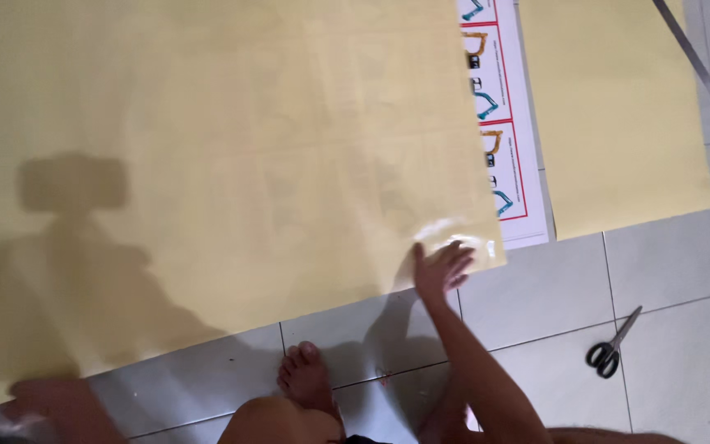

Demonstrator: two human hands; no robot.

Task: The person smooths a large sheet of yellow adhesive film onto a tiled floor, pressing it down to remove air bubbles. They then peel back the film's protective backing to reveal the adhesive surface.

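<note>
Under the spread fingers [454, 256] of the right hand [440, 270], flat and grasping nothing, lies the near right corner of a large pale yellow translucent sheet [223, 164], glossy where it lifts slightly over a white printed strip with red-framed pictures [503, 123]; pressing outward from the palm toward that corner would likely lay it smoothest. Far left of those fingers, the left hand [43, 395] sits blurred at the sheet's near edge, and I cannot tell whether it grips. Right of the fingertips is bare grey tiled floor [552, 288], with black-handled scissors [614, 345] well apart.
</note>
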